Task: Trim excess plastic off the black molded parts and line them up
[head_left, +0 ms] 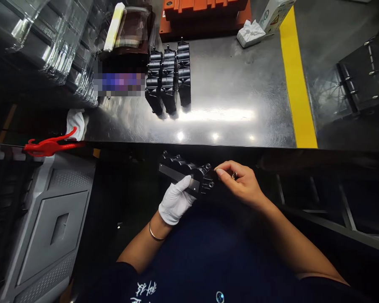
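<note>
My left hand [176, 202], in a white glove, is closed around a black molded plastic part [180, 170] held over the front of the bench. The part has a row of rounded humps, a flat strip along its side and small ring-shaped lugs at its right end. My bare right hand [238, 183] is just right of those lugs, thumb and forefinger pinched together. What the fingertips hold is too small to make out. A small brass-coloured glint [234, 175] shows among the curled fingers.
Similar black parts [169, 80] stand in rows on the metal bench [227, 84]. Behind are an orange block [205, 10], a white tissue pack [251, 33] and a carton [276, 14]. Plastic-wrapped stacks [50, 42], a red air gun [50, 146] and a grey cabinet [53, 227] are left.
</note>
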Tool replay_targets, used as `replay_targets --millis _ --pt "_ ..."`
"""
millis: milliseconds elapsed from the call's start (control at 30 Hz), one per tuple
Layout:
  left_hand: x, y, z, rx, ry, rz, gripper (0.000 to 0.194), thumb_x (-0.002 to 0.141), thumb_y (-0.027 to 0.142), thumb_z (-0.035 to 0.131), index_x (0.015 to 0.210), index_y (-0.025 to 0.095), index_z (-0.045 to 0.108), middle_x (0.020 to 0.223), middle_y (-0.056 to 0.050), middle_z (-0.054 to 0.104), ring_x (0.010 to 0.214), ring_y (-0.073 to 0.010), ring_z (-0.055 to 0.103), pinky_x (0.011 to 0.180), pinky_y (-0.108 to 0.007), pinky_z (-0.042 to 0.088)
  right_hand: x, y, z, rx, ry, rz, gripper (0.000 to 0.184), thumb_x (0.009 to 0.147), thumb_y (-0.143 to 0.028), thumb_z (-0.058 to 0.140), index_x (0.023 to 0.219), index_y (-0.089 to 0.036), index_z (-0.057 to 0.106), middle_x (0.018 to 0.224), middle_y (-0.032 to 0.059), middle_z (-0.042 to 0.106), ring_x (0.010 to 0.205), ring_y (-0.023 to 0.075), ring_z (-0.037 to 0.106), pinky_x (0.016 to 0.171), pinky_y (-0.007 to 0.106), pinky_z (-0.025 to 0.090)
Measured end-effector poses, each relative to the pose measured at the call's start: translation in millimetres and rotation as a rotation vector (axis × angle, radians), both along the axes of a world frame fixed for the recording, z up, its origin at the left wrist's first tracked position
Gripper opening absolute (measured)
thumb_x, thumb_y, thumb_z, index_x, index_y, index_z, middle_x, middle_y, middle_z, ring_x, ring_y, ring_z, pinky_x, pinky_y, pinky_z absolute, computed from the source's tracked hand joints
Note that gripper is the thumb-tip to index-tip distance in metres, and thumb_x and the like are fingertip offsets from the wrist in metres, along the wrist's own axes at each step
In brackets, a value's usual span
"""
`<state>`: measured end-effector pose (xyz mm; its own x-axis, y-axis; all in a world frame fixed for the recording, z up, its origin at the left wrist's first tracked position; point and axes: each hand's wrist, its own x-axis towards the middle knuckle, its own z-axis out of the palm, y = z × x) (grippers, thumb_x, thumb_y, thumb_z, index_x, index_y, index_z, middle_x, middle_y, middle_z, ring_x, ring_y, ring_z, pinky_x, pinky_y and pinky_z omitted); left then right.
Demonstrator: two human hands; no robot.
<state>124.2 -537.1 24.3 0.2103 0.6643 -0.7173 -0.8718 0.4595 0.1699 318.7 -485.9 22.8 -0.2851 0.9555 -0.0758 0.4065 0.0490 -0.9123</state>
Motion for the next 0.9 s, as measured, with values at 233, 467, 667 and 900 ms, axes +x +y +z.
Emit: replay_targets --millis 233,467,667,900 --pt "-12.3 -11.5 -8.9 0.237 0.11 -0.233 0.035 0.063 0.014 0.081 0.096 0.012 0.072 0.081 -0.005 0.075 0.071 -0.0168 0.071 0.067 -0.024 0.056 19.1 4.8 12.0 0.264 -0.288 0.131 0.032 0.098 -0.038 0.039 0.089 -0.018 0.062 0.075 0.0046 0.066 0.062 0.0143 0.059 0.057 0.026 0.041" --pt "-14.1 -12.6 -7.8 0.398 0.132 -0.352 0.04 0.06 0.017 0.083 0.099 0.012 0.072 0.087 -0.008 0.076 0.076 -0.0211 0.071 0.071 -0.028 0.055 -0.5 1.0 31.6 0.477 0.057 0.594 0.047 0.087 -0.057 0.056 0.061 -0.018 0.049 0.054 -0.0035 0.042 0.05 0.0084 0.037 0.048 0.023 0.028" --pt "-6.4 -11.8 -2.6 0.272 0.121 -0.242 0.047 0.065 0.022 0.081 0.109 0.013 0.067 0.09 -0.007 0.074 0.078 -0.0214 0.07 0.073 -0.031 0.055 -6.2 4.4 15.8 0.657 -0.05 0.403 0.05 0.094 -0.05 0.046 0.055 -0.018 0.044 0.053 -0.0025 0.039 0.05 0.0091 0.036 0.048 0.025 0.025" --pt "2.0 -10.1 8.4 0.069 0.022 -0.111 0.036 0.082 0.01 0.062 0.118 0.014 0.063 0.085 -0.004 0.074 0.075 -0.0158 0.071 0.083 -0.031 0.055 -10.5 8.1 15.5 0.794 -0.216 0.268 0.049 0.097 -0.047 0.04 0.059 -0.018 0.049 0.053 -0.0004 0.042 0.051 0.011 0.038 0.049 0.027 0.026"
